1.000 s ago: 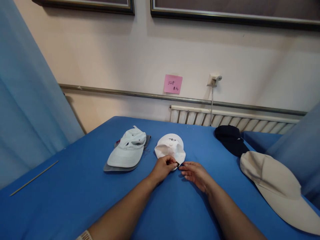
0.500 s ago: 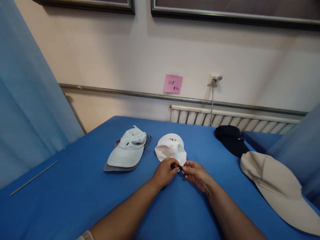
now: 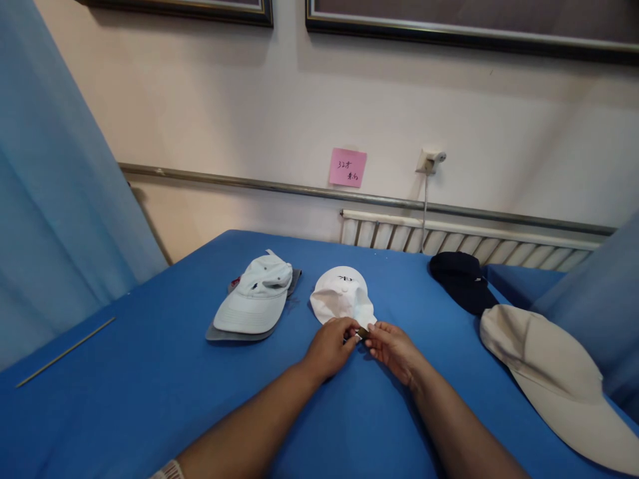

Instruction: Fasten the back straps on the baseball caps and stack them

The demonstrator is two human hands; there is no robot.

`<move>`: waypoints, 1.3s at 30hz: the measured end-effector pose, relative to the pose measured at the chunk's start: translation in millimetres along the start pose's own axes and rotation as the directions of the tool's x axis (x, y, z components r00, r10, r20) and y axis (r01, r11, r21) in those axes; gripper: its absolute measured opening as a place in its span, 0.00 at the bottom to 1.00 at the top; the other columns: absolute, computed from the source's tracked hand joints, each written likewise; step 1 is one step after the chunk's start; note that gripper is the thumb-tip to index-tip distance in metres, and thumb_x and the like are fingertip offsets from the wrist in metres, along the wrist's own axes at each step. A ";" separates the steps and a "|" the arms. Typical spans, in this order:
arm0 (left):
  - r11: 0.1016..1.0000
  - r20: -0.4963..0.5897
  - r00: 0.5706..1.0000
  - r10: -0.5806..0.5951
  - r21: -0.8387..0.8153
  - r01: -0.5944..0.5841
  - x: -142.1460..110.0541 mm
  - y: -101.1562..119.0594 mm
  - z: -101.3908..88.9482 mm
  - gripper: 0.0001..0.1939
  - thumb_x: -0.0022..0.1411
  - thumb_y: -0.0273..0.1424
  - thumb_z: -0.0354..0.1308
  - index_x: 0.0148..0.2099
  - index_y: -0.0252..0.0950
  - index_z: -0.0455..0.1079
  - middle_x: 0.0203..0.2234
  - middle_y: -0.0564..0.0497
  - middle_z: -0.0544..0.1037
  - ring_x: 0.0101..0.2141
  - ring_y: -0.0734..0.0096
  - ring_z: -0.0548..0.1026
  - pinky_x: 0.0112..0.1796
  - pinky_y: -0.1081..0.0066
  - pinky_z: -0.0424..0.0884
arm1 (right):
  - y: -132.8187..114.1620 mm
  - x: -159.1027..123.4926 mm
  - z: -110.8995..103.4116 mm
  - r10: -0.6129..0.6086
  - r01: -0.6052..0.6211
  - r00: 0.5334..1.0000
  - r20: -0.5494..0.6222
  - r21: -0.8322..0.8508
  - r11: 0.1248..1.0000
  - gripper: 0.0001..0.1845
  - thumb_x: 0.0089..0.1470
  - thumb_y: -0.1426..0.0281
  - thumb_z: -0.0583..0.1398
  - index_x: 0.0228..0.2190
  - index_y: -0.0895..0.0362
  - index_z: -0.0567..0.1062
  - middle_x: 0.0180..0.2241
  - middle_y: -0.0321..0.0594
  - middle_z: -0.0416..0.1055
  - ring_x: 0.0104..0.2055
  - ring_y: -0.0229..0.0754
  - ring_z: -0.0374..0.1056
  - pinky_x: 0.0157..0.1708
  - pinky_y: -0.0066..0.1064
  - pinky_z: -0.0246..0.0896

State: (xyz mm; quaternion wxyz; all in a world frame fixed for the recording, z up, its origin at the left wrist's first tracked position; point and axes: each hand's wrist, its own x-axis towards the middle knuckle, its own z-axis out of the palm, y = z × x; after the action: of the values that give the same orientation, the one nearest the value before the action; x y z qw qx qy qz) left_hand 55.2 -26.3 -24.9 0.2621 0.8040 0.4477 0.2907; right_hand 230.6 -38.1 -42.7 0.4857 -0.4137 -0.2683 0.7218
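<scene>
A white baseball cap with dark lettering lies in the middle of the blue-covered table, its back edge toward me. At that edge, my left hand pinches the cap's strap between thumb and fingers. From the other side my right hand is closed on the strap end too, thumb against the index finger. A small brownish buckle shows between both sets of fingertips. How the strap runs through it is hidden by my fingers.
Left of the hands, a pale cap lies on a grey one. At right are a dark navy cap and a large beige cap. A thin stick lies far left. Blue curtains hang at the sides; a radiator stands behind.
The buckle between my fingertips shows more now and has turned slightly. My right hand has shifted a little to the right. The caps stay in place.
</scene>
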 end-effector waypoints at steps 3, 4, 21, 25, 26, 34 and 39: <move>1.000 0.001 1.000 0.014 -0.014 -0.014 0.3 -1.9 1.0 0.11 0.60 0.28 0.54 0.44 0.38 0.73 0.34 0.51 0.77 0.37 0.67 0.72 0.39 0.69 0.66 | 0.4 0.0 -0.6 -0.004 0.004 1.000 -0.005 0.025 1.000 0.16 0.42 0.65 0.72 0.27 0.59 0.73 0.23 0.35 0.73 0.23 0.32 0.69 0.22 0.21 0.63; 1.000 0.000 1.000 0.022 -0.015 -0.022 0.3 -2.7 1.3 0.11 0.60 0.28 0.54 0.45 0.39 0.73 0.34 0.51 0.77 0.37 0.67 0.72 0.40 0.69 0.66 | 0.6 -0.1 -0.9 -0.004 0.004 1.000 -0.004 0.029 1.000 0.16 0.42 0.65 0.72 0.27 0.59 0.73 0.24 0.36 0.73 0.24 0.32 0.69 0.22 0.21 0.64; 0.996 0.055 0.995 0.080 0.042 -0.083 0.1 0.8 -4.1 0.14 0.64 0.29 0.50 0.48 0.43 0.74 0.36 0.50 0.78 0.40 0.65 0.72 0.42 0.68 0.65 | 0.2 -1.1 -0.9 -0.004 0.005 1.000 -0.028 0.032 0.999 0.15 0.42 0.67 0.72 0.27 0.59 0.73 0.24 0.35 0.74 0.24 0.32 0.70 0.23 0.20 0.65; 0.997 0.019 0.997 0.070 0.033 -0.070 -1.0 -0.8 -1.1 0.14 0.64 0.30 0.50 0.49 0.42 0.73 0.36 0.50 0.77 0.40 0.65 0.72 0.42 0.67 0.66 | 0.2 -1.5 0.0 -0.017 0.018 0.999 -0.040 0.037 0.999 0.16 0.40 0.66 0.73 0.27 0.59 0.73 0.23 0.34 0.73 0.24 0.32 0.70 0.23 0.20 0.64; 0.998 0.003 0.998 0.059 0.022 -0.059 -1.2 -1.2 -0.2 0.14 0.64 0.31 0.51 0.49 0.41 0.73 0.36 0.49 0.77 0.40 0.65 0.72 0.42 0.67 0.66 | 0.4 -1.3 0.1 -0.020 0.022 0.999 -0.048 0.034 0.999 0.17 0.39 0.66 0.73 0.27 0.59 0.73 0.23 0.34 0.73 0.24 0.32 0.70 0.22 0.20 0.64; 1.000 -0.051 0.999 0.016 0.008 -0.016 -0.1 2.7 -3.0 0.10 0.62 0.30 0.52 0.44 0.38 0.72 0.34 0.50 0.77 0.38 0.65 0.72 0.40 0.68 0.66 | 0.9 -1.2 2.0 -0.049 0.049 0.998 -0.049 -0.015 0.999 0.18 0.37 0.65 0.74 0.27 0.58 0.73 0.23 0.36 0.74 0.24 0.36 0.71 0.22 0.23 0.62; 0.998 -0.058 0.997 0.048 0.049 -0.045 0.4 2.5 -4.3 0.12 0.64 0.32 0.52 0.46 0.39 0.73 0.37 0.49 0.78 0.40 0.65 0.72 0.42 0.67 0.65 | 2.7 -0.1 3.1 -0.110 0.107 0.993 -0.047 -0.052 0.993 0.21 0.34 0.63 0.75 0.26 0.58 0.72 0.22 0.36 0.74 0.24 0.36 0.70 0.22 0.23 0.62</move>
State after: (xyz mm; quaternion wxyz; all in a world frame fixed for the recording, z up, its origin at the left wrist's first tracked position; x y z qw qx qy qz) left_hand 53.7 -26.4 -20.0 0.2226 0.8113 0.4432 0.3097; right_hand 226.7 -39.2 -43.1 0.5203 -0.4283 -0.2960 0.6769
